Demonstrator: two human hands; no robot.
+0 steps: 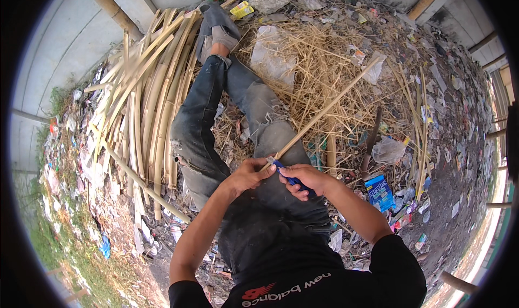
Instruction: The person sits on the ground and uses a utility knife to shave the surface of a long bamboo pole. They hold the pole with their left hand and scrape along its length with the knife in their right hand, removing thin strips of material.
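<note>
1. The left hand (246, 175) holds the lower end of a thin bamboo strip (330, 107), which points up and to the right.
2. The right hand (308, 174) grips a blue tool (278, 163); its tip is at the strip, near the left thumb (267, 171).
3. Both hands are above the worn dark jeans (203, 140).
4. On the left lies a pile of split bamboo (157, 108).
5. Ahead there is a heap of straw-coloured shavings (335, 75).
6. A blue packet (380, 193) lies near the right forearm (354, 208).
</note>
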